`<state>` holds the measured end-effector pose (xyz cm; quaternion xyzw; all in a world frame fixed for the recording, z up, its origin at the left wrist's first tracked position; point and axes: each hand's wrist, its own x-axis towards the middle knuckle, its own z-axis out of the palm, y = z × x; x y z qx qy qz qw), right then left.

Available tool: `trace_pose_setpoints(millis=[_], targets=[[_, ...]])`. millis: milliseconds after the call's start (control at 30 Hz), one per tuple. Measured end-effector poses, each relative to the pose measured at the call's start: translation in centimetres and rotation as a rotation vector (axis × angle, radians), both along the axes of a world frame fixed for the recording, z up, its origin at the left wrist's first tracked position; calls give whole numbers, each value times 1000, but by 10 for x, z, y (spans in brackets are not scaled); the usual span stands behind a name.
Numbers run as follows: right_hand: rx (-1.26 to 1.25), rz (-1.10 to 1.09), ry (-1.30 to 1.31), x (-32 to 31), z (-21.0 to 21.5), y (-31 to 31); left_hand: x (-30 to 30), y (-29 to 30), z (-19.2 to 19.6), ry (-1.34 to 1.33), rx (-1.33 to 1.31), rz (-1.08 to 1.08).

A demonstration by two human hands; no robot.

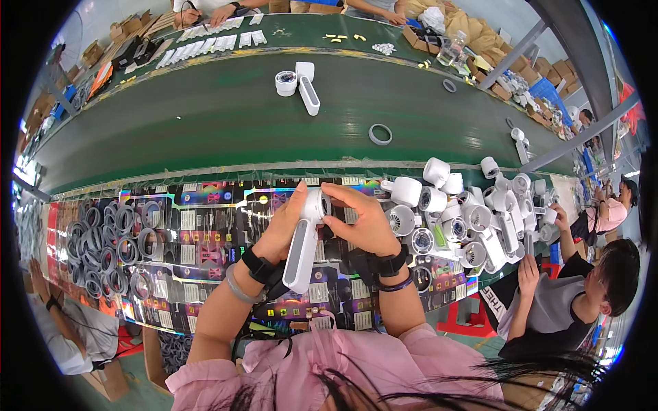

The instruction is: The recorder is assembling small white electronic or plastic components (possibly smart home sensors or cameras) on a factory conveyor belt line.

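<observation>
Fan [301,248] points its handle toward the person; left hand [279,228] and right hand [368,222] grasp its head; gray rings [125,220] lie left, white fans [478,218] right.

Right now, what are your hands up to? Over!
Left hand gripping top of white fan; right hand around its other side. Handle toward body. Other white fans heaped close to right hand, gray rings piled left.

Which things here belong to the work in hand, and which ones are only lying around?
Seem to belong:
white handheld device, between the left hand and right hand
grey rings, heaped at left
white devices, piled at right

Apparently just lying about:
clear bottle, upper right
cardboard boxes, upper left
</observation>
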<state>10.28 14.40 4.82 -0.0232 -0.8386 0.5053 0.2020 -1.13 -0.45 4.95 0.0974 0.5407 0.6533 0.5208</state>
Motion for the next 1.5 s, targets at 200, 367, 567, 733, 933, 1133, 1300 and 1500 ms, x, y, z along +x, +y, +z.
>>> trace_pose_setpoints(millis=[200,367,567,733,933,1133,1300,1500], targets=[[-50,4,-68,2,6,-3,-1,0,0,41,13,-27],[-34,-10,-62,0,6,-7,1,0,-2,57,2,-2],[167,-48,-2,-4,3,-12,2,5,-13,125,38,79],[166,-1,17,-5,4,-5,-4,3,-12,67,39,82],[-26,-69,60,-2,9,-9,-9,-5,6,151,121,-144],[251,-203,117,-1,-9,-2,-2,-17,-7,309,85,-258],[-88,-93,170,-9,-12,-8,-2,-16,15,337,137,-239],[-399,-245,156,-16,-22,-15,-43,-4,28,303,114,-31]])
